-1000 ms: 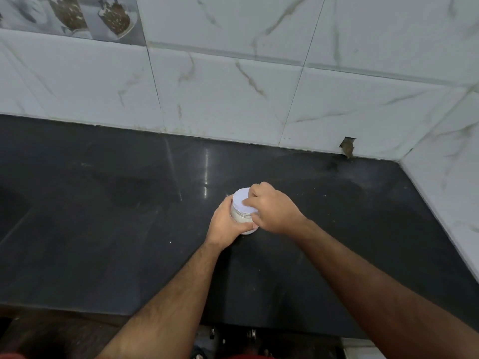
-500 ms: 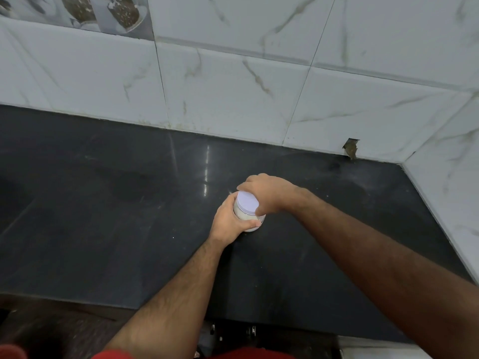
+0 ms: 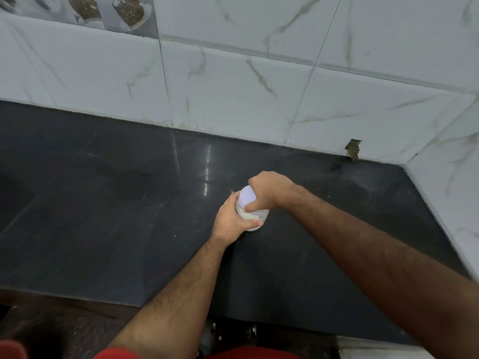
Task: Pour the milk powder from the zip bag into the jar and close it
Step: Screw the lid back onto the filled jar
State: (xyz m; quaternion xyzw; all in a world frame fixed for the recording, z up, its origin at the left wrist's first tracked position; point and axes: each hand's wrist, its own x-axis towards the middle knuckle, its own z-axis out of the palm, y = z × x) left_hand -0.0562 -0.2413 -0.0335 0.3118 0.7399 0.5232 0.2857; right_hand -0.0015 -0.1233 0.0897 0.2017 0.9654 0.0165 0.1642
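Jar (image 3: 251, 218) upright on dark counter (image 3: 103, 216), powder inside. Left hand (image 3: 233, 216) wraps jar body. Right hand (image 3: 269, 193) grips white lid (image 3: 247, 196). Risks: cross-threaded lid leaks; slick counter lets jar twist, tip. Zip bag not visible.

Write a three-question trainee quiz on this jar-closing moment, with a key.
1. True or false: the lid sits on the jar.
2. Which hand grips the jar's body? A) left hand B) right hand
3. Fill in: the jar stands on the dark ____.

Key: 1 true; 2 A; 3 countertop.
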